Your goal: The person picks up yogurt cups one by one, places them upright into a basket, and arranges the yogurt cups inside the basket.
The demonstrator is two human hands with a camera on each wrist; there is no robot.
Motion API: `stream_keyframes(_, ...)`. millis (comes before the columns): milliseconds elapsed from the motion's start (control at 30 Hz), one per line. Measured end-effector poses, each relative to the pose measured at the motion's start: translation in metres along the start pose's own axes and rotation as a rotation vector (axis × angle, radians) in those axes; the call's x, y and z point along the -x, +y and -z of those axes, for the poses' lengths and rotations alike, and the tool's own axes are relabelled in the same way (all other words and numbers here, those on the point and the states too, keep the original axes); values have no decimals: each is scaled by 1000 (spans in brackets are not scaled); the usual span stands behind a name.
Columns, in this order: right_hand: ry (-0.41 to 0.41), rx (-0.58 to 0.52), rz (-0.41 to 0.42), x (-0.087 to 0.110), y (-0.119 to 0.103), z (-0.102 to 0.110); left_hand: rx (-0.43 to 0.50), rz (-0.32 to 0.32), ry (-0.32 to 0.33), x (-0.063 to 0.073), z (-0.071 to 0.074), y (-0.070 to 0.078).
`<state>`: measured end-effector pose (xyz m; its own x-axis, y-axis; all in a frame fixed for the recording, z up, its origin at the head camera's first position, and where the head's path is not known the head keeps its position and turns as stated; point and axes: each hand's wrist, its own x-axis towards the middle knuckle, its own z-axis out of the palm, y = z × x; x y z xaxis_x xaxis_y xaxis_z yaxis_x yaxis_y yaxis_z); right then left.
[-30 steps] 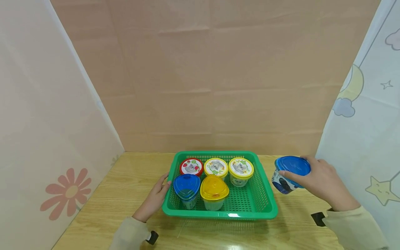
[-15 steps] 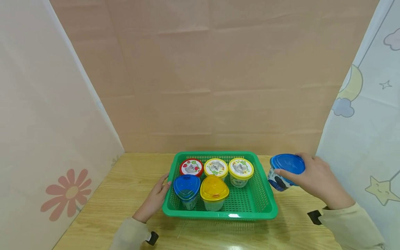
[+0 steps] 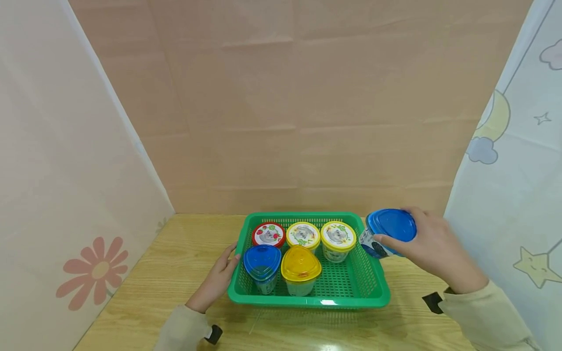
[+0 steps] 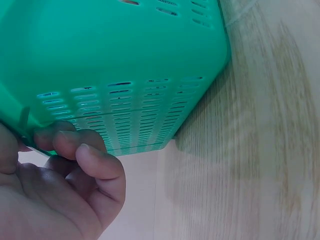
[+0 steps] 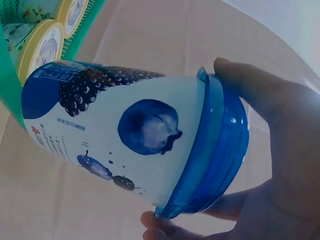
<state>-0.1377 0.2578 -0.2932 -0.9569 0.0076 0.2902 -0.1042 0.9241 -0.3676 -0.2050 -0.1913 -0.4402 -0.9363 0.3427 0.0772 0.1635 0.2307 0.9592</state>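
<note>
My right hand (image 3: 432,248) grips a cup with a blue lid (image 3: 392,225) by its lid, thumb on the near side and fingers on the far side. The cup tilts over the right rim of the green plastic basket (image 3: 307,302). In the right wrist view the white cup (image 5: 102,137) shows printed blueberries and blackberries. At the basket's left rim, my left hand (image 3: 219,275) holds on with curled fingers (image 4: 102,162), close under the edge in the left wrist view. Inside stand a blue-lidded cup (image 3: 263,261) and a yellow-lidded cup (image 3: 301,263) in front.
Along the basket's back row are a red-rimmed cup (image 3: 269,235) and two yellow-rimmed cups, one in the middle (image 3: 303,235) and one at right (image 3: 338,235). A wooden table (image 3: 175,258) lies beneath. A brown backdrop (image 3: 281,122) rises behind it, with patterned sheets at both sides.
My right hand has carried the blue-lidded cup left and slightly up, from beside the basket to over its right rim. The left hand and the basket have stayed in place.
</note>
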Motion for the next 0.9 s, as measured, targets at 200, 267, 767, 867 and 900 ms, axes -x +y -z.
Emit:
stream_keyframes(200, -7, -2, 80, -1, -12, -7, -20, 21, 60, -1, -2, 1)
stream_keyframes(267, -25, -3, 93, -2, -16, -11, -28, 22, 84, -1, -3, 3)
stream_keyframes(767, -177, 85, 148, -8, -28, -52, -91, 2, 116, 2, -3, 6)
stream_keyframes(867, -199, 97, 155, -9, -29, -58, -86, 5, 119, 1, -3, 5)
stream_keyframes(900, -207, 97, 156, -10, -30, -59, -87, -1, 122, 1, -3, 5)
